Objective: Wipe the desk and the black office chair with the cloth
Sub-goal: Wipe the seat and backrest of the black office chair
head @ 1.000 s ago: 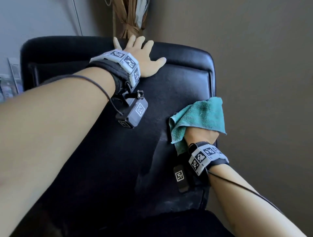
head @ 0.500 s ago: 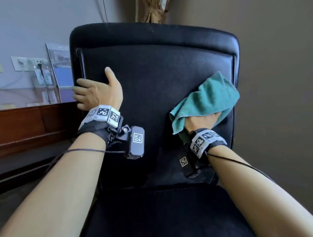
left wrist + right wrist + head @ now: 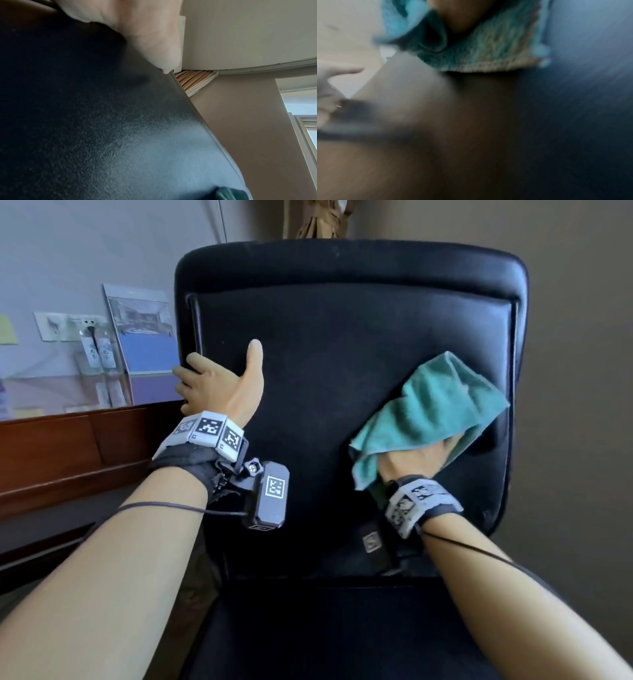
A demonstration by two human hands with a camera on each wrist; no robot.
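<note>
My right hand (image 3: 416,455) was mostly buried under the teal cloth (image 3: 435,409), fingers hidden, so I could not tell how it lay; it pressed the cloth against the right side of the black office chair (image 3: 342,344) backrest. My right wrist view was smeared with blur. My left hand (image 3: 219,386) gripped the backrest's left edge, fingers wrapped out of sight behind it, thumb flat on the front. The wristbands carried square coded markers; tags below the wall socket (image 3: 73,325) were too small to read. The desk (image 3: 51,446) stood left, cut off by the frame.
</note>
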